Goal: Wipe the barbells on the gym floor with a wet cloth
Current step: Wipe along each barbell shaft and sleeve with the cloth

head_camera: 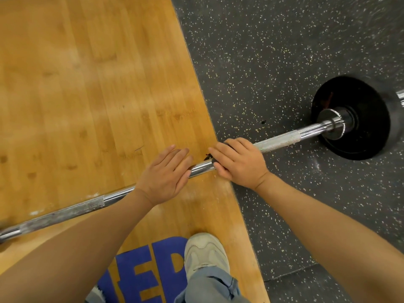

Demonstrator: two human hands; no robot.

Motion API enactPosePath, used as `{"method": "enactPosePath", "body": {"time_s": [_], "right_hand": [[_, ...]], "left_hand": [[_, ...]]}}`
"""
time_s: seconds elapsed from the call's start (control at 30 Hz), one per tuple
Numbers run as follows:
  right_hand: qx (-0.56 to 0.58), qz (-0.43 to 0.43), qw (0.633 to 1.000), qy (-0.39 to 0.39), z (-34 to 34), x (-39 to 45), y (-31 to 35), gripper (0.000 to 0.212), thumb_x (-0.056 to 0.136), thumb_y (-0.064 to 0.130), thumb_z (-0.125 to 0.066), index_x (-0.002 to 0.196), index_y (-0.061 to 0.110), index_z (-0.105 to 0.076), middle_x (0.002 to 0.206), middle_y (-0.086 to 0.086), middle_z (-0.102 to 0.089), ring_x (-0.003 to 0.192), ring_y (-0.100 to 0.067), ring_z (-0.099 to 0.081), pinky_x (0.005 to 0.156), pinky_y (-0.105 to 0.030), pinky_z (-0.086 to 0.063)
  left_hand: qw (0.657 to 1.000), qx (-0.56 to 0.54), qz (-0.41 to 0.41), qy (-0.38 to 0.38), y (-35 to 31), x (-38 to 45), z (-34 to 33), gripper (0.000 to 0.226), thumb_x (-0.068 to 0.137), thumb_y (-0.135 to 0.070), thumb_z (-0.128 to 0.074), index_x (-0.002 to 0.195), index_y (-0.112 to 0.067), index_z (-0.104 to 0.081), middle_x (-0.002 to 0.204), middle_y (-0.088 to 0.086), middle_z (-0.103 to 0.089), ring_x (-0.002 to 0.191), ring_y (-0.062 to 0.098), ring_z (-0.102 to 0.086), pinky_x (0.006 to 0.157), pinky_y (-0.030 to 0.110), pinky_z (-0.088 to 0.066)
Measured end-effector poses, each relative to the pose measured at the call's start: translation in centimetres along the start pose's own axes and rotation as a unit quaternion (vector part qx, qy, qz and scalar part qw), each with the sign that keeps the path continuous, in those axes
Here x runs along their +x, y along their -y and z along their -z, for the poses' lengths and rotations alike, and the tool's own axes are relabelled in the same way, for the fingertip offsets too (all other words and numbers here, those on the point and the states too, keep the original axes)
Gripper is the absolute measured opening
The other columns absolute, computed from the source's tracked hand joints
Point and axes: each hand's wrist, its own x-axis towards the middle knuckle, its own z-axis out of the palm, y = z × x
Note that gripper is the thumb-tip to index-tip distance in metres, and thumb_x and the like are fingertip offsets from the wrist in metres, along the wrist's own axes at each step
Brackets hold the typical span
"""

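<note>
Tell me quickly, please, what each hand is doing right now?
Left hand: open, straight fingers resting on the barbell.
Right hand: fingers curled around a dark cloth on the barbell.

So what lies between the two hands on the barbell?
Head view: a short bare stretch of smooth chrome barbell separates left hand from right hand; a dark scrap, maybe cloth, peeks out there.
</note>
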Motion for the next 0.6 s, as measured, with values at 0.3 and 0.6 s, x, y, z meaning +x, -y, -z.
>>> {"method": "enactPosePath", "body": {"time_s": [0.3, 0.6], "right_hand": [[-0.065, 0.011, 0.995, 0.075, 3.5, -4.3, -7.0, 0.043, 0.108, 0.035, -0.034, 0.137, 0.01, -0.053, 0.137, -0.013, -0.06, 0.116, -0.035, -0.063, 0.097, -0.048, -0.047], [-0.036, -0.051, 0.997, 0.043, 1.1, -1.3, -0.4, 0.039, 0.104, 0.031, -0.042, 0.123, 0.012, -0.07, 0.13, -0.003, -0.066, 0.114, -0.028, -0.065, 0.098, -0.045, -0.047]], "left_hand": [[1.0, 0.003, -0.008, -0.013, 0.0, -0.1, 0.0, 0.037, 0.106, -0.026, -0.033, 0.118, -0.004, -0.06, 0.122, 0.016, -0.063, 0.108, 0.03, -0.062, 0.113, 0.043, -0.034], [1.0, -0.012, 0.004, 0.011, -0.2, 0.1, 0.3, 0.038, 0.106, -0.028, -0.032, 0.117, -0.005, -0.062, 0.122, 0.015, -0.063, 0.11, 0.029, -0.062, 0.112, 0.043, -0.035]]}}
